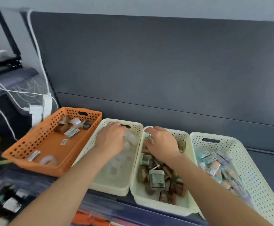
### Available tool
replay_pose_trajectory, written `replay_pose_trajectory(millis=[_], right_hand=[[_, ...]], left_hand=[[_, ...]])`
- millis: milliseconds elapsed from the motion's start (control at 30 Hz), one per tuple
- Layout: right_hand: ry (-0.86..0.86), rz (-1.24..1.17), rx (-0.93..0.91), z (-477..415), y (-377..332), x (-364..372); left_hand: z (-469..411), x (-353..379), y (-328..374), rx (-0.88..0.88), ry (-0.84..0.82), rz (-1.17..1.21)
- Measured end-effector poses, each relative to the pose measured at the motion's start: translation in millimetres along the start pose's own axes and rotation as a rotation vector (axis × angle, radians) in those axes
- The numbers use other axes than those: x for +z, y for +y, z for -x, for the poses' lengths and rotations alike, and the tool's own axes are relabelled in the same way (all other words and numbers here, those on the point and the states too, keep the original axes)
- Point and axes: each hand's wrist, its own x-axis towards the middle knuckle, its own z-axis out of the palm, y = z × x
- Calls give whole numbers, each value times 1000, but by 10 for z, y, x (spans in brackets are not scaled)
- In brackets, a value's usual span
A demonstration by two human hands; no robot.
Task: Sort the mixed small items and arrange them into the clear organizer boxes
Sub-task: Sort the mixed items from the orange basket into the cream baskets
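Four perforated baskets stand in a row on the dark surface (266,163) in front of a grey back panel (149,62). At the left, the orange basket (35,136) sits at an angle and holds only a few mixed things: clear tape rolls (75,122), brown pieces and some small packets (72,132). Beside it is the first cream basket (107,187), which contains clear plastic pieces (116,163). The left grip (111,136) reaches into its far end, back of the hand up, fingers bent down onto those clear pieces. Blur hides whether it grips one or only touches them. The second cream basket (157,207) touches the first and is filled with brown and green boxed items (156,178). The right grip (162,141) is over its far end, palm down, thumb out to the left and fingers angled down among the brown items; I cannot tell whether it holds anything. The third cream basket (247,160), at the right, holds a heap of colourful small packets (217,166). White cables (35,46) and plugs (40,110) hang beyond the orange basket at the left.
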Motion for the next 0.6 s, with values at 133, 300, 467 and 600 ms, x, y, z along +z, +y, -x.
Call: replay_pose_trajectory(millis=[133, 300, 467, 600], right_hand=[[-57, -29, -92, -399, -646, 324], [-113, -36, -196, -881, -1350, 722], [-189, 22, -226, -1342, -1834, 1127], [-259, 139, -211, -1593, -2014, 1389]], left_hand=[[67, 1, -742, -56, -16, -29], [59, 124, -1618, -150, -44, -14], [-58, 378, -2358, -200, -172, 5], [-176, 557, -2647, -195, -263, 15]])
